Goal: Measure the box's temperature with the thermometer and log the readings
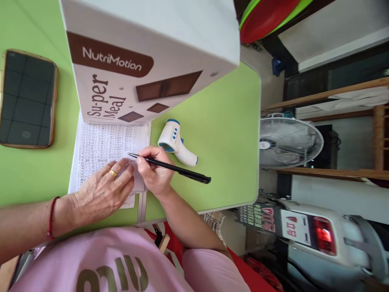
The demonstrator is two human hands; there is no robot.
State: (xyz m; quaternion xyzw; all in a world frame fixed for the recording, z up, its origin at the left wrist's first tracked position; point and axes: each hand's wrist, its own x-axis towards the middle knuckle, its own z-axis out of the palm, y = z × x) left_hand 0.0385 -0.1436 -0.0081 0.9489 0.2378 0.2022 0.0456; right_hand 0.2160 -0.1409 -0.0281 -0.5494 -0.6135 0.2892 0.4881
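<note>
My right hand (155, 169) is closed round a black pen (179, 167), its tip over the right part of a handwritten sheet (103, 142). The sheet is covered in dense lines of small writing and lies on other papers. Flat on its lower part rests my left hand (106, 188), palm down, fingers loosely extended, with a gold ring and a red cord bracelet on the wrist. The left fingertips are close to the right hand. A white and blue infrared thermometer (178, 144) lies just beyond my right hand. The sheet's far end is hidden by a box.
A large white and brown box (121, 93) stands at the far side of the green table (225, 142). A phone (28, 99) lies at the left. Past the table's right edge are a fan (288, 142) and a scooter (313, 231).
</note>
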